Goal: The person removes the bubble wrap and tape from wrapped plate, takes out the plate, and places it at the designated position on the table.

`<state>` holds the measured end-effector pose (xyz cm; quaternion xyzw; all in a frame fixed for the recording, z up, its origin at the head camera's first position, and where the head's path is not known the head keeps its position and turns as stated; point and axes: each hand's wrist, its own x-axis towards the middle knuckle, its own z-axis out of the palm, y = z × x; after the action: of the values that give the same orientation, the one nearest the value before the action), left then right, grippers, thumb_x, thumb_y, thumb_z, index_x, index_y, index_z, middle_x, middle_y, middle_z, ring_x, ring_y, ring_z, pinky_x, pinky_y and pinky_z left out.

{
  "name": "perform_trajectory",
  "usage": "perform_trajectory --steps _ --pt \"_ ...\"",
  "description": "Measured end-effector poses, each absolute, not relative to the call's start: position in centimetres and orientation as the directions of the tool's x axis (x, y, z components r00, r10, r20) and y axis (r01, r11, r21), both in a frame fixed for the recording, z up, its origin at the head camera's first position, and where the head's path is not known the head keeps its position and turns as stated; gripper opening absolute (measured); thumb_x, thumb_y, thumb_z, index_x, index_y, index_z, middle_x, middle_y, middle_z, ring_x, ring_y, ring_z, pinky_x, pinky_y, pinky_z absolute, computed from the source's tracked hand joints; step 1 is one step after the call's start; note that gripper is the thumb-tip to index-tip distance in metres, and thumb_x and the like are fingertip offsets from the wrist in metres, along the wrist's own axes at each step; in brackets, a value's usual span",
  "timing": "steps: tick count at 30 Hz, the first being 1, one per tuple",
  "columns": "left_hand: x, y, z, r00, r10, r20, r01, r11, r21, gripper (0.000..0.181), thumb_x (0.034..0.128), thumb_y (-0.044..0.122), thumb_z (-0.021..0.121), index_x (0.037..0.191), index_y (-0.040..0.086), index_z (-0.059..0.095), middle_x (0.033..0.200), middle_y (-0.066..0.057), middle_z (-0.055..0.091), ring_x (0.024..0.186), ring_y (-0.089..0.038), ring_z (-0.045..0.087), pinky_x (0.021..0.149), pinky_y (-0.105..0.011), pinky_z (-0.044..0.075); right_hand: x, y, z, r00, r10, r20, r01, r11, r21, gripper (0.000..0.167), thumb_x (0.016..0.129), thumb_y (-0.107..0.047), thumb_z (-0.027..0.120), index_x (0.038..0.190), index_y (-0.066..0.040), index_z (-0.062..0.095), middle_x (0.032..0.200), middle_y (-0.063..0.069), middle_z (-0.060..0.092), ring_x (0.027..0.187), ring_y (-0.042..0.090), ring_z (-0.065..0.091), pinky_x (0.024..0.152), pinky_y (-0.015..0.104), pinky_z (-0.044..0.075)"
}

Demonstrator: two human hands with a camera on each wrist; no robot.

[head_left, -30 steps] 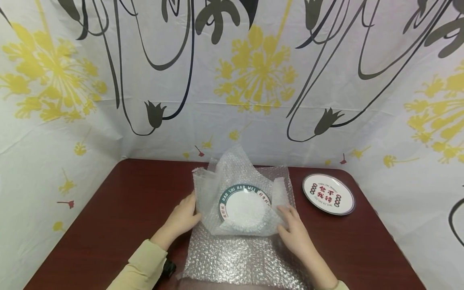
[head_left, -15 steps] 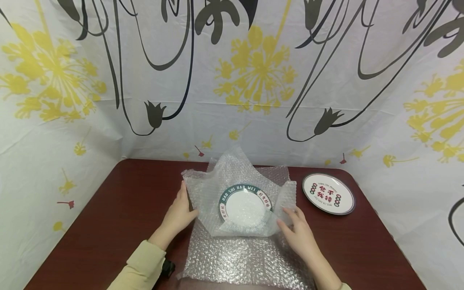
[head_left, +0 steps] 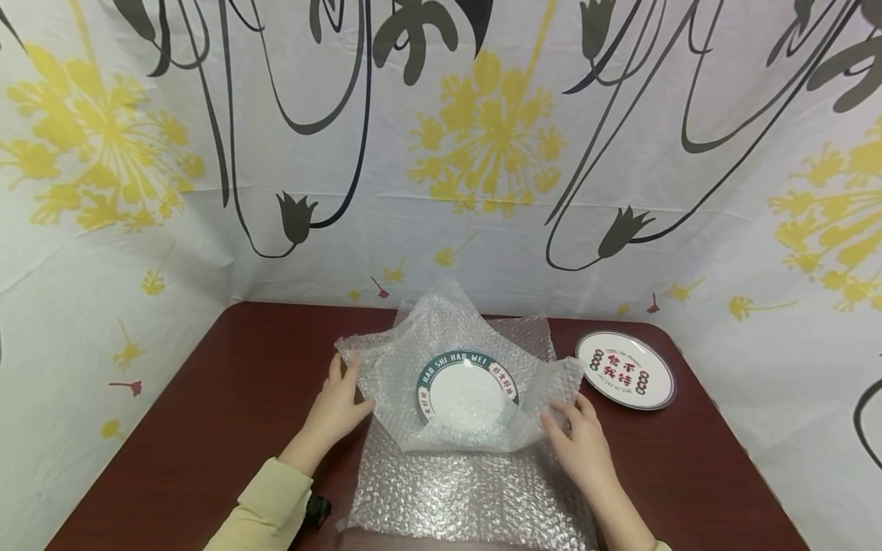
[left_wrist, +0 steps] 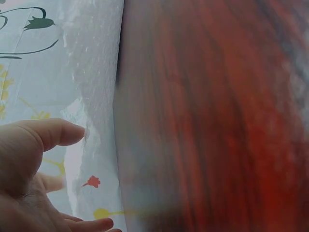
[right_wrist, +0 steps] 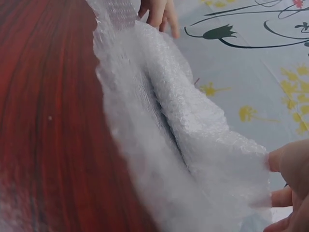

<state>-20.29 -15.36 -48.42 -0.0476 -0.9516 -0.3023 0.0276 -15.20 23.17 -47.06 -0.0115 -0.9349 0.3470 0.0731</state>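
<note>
A plate with a green lettered rim lies inside a partly unfolded sheet of bubble wrap. My left hand touches the left flap with its thumb spread apart from the fingers. In the left wrist view that hand's thumb meets the edge of the wrap. On the other side my right hand holds the right flap near its lower edge between thumb and fingers. The flap lies against these fingertips in the right wrist view, where the dark edge of the plate shows in a fold.
More bubble wrap spreads beneath, towards the front of the dark red table. A second plate with red lettering sits at the back right. A patterned cloth hangs behind and at both sides.
Both flaps of the bubble wrap have spread outward, left and right. My hands have moved apart with them, while the wrapped plate stays in place.
</note>
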Motion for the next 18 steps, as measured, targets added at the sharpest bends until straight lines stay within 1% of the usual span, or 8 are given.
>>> perform_trajectory --steps 2,4,8,9,13,18 --pt "-20.2 -15.4 -48.5 -0.994 0.077 0.077 0.107 0.819 0.564 0.080 0.0853 0.024 0.068 0.150 0.002 0.027 0.152 -0.034 0.003 0.122 -0.058 0.035 0.077 -0.060 0.048 -15.3 23.4 -47.1 -0.988 0.085 0.130 -0.018 0.768 -0.640 0.045 0.096 -0.031 0.058 0.123 0.005 0.060 0.148 0.033 0.021 0.127 0.051 0.033 0.092 0.063 0.038" --pt "-20.1 -15.4 -48.5 -0.993 0.083 0.082 0.115 0.827 0.550 0.075 0.0850 0.023 0.068 0.147 -0.001 0.033 0.151 -0.035 0.003 0.123 -0.058 0.033 0.079 -0.062 0.046 -15.3 23.5 -47.1 -0.987 0.090 0.135 -0.015 0.778 -0.629 0.043 0.094 -0.029 0.061 0.121 0.005 0.060 0.147 0.034 0.022 0.128 0.052 0.030 0.093 0.063 0.036" --pt "-20.1 -15.5 -48.6 -0.991 0.103 0.091 0.135 0.840 0.526 0.070 0.0854 0.024 0.068 0.142 -0.005 0.040 0.152 -0.032 0.007 0.127 -0.056 0.031 0.085 -0.065 0.042 -15.3 23.8 -47.1 -0.984 0.092 0.153 -0.021 0.790 -0.613 0.042 0.091 -0.025 0.064 0.120 0.006 0.061 0.148 0.034 0.020 0.129 0.055 0.024 0.094 0.067 0.032" --pt "-20.1 -15.5 -48.6 -0.989 0.112 0.094 0.144 0.844 0.517 0.069 0.0856 0.025 0.068 0.141 -0.006 0.041 0.153 -0.030 0.008 0.128 -0.054 0.030 0.086 -0.066 0.041 -15.3 23.8 -47.1 -0.983 0.091 0.162 -0.026 0.795 -0.606 0.043 0.090 -0.025 0.066 0.119 0.005 0.062 0.149 0.034 0.019 0.129 0.055 0.023 0.094 0.068 0.031" --pt "-20.2 -15.5 -48.7 -0.981 0.168 0.098 0.194 0.851 0.487 0.067 0.0858 0.025 0.068 0.140 -0.007 0.043 0.154 -0.025 0.016 0.132 -0.048 0.028 0.092 -0.069 0.034 -15.3 24.1 -47.3 -0.974 0.072 0.216 -0.065 0.820 -0.568 0.044 0.087 -0.024 0.070 0.120 0.002 0.062 0.152 0.031 0.015 0.132 0.055 0.016 0.094 0.074 0.021" --pt "-20.2 -15.3 -48.7 -0.964 0.249 0.096 0.265 0.852 0.451 0.069 0.0838 0.022 0.068 0.143 -0.001 0.040 0.154 -0.021 0.022 0.137 -0.043 0.022 0.095 -0.071 0.029 -15.4 24.3 -47.5 -0.960 0.012 0.279 -0.134 0.857 -0.497 0.055 0.081 -0.023 0.076 0.128 -0.001 0.058 0.154 0.026 0.013 0.138 0.049 0.004 0.095 0.075 0.011"
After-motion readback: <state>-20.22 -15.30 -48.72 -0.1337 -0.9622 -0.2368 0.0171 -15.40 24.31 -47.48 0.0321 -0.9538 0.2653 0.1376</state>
